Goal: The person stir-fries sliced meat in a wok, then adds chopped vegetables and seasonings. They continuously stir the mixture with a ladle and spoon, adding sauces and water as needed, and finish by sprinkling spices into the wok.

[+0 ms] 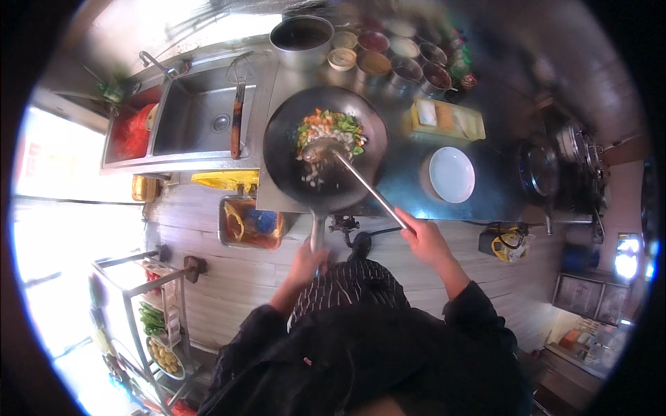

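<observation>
A dark wok [286,161] sits on the steel counter in front of me, its handle [317,229] pointing towards my body. My left hand [308,265] is wrapped around that handle. With my right hand [427,240] I grip the long metal handle of a ladle [367,183], whose bowl rests among the food. Chopped food [333,130] lies in the wok: orange and green pieces at the far side, pale pieces nearer the ladle. Some pale bits are scattered below the ladle bowl. What the ladle bowl holds cannot be made out clearly.
A white oval plate [451,174] and a yellow seasoning box [447,119] stand to the right. Behind the wok are a large pot [302,41] and several seasoning bowls [373,63]. At left, a strainer [237,114] lies across the sink [192,112]. A lined bin [251,221] stands below.
</observation>
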Available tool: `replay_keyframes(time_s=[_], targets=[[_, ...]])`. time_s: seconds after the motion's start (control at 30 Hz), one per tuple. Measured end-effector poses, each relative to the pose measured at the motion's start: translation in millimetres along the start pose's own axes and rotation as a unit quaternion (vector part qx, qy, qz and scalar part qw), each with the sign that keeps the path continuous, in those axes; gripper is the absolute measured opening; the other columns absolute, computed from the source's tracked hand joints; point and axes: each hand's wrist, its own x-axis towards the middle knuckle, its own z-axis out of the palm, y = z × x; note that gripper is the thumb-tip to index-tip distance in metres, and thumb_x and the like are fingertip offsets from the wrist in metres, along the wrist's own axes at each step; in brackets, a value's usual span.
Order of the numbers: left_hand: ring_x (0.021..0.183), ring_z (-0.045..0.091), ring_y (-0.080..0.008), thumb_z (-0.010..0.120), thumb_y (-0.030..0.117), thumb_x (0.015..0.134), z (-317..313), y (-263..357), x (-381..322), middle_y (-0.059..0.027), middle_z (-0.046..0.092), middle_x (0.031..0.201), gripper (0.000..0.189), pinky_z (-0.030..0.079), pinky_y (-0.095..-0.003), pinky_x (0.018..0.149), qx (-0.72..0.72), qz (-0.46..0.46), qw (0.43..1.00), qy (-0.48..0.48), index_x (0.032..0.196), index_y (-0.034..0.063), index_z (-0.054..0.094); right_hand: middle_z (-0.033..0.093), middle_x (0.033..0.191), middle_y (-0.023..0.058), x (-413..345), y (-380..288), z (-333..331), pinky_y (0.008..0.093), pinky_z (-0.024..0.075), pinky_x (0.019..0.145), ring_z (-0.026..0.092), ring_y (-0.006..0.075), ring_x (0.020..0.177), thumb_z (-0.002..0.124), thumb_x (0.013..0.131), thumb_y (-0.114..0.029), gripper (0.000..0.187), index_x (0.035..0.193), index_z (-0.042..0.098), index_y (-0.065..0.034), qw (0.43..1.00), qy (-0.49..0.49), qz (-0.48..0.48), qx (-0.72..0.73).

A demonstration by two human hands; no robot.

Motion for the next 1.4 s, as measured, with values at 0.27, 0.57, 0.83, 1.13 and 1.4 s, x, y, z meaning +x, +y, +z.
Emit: replay_keyframes(time_s=[0.27,0.57,0.83,1.13,1.4], targets=[[0.053,0.053,-0.0111,0.064,0.014,0.097,-5.6,31.4,22.6,-0.0019,0.054,0.069,0.013,0.044,-0.0266,0.047,-0.043,-0.015,0.999,-0.004,0.095,0.0046,0.055,0.069,0.09,0.0172,-41.1,-14.5,-35.2,0.0331,0.0516,0.072,0.059,0.016,0.072,0.062,0.094,-0.007,0.056,0.149,0.053,-0.012,0.931,-0.163,0.2,0.259],[0.057,0.059,-0.0123,0.068,0.02,0.094,-12.3,-22.8,-14.6,-0.0039,0.062,0.07,0.02,0.047,-0.0294,0.05,0.056,0.007,0.998,0.016,0.092,0.0045,0.056,0.065,0.085,0.0066,-17.1,-6.7,1.3,0.0301,0.0514,0.07,0.059,0.0131,0.071,0.06,0.093,-0.002,0.056,0.149,0.054,-0.0092,0.996,0.051,-0.026,0.063],[0.055,0.055,-0.0119,0.066,0.014,0.097,-5.3,31.9,50.8,-0.0015,0.056,0.074,0.015,0.046,-0.0278,0.049,-0.063,-0.021,0.998,-0.009,0.099,0.0046,0.055,0.073,0.097,0.019,-19.9,-13.7,-2.1,0.0347,0.0534,0.07,0.067,0.0177,0.074,0.061,0.096,-0.009,0.054,0.149,0.054,-0.0146,0.902,-0.157,0.217,0.338],[0.052,0.055,-0.012,0.069,0.018,0.094,-21.8,-20.4,-23.9,-0.0017,0.056,0.071,0.024,0.046,-0.0275,0.047,0.043,-0.04,0.998,-0.007,0.108,0.0026,0.056,0.072,0.092,0.019,-34.3,-15.3,6.0,0.0364,0.0533,0.07,0.067,0.0249,0.072,0.063,0.095,-0.009,0.054,0.148,0.055,-0.0131,0.995,0.017,0.008,0.101],[0.054,0.054,-0.0128,0.065,0.015,0.098,-6.7,32.1,52.9,-0.0015,0.055,0.07,0.016,0.044,-0.0283,0.048,-0.094,0.006,0.995,-0.032,0.093,0.0058,0.053,0.069,0.086,0.007,-24.2,-9.9,-15.9,0.0307,0.053,0.072,0.063,0.0148,0.074,0.061,0.093,-0.003,0.056,0.149,0.055,-0.0099,0.979,-0.054,0.15,0.13]])
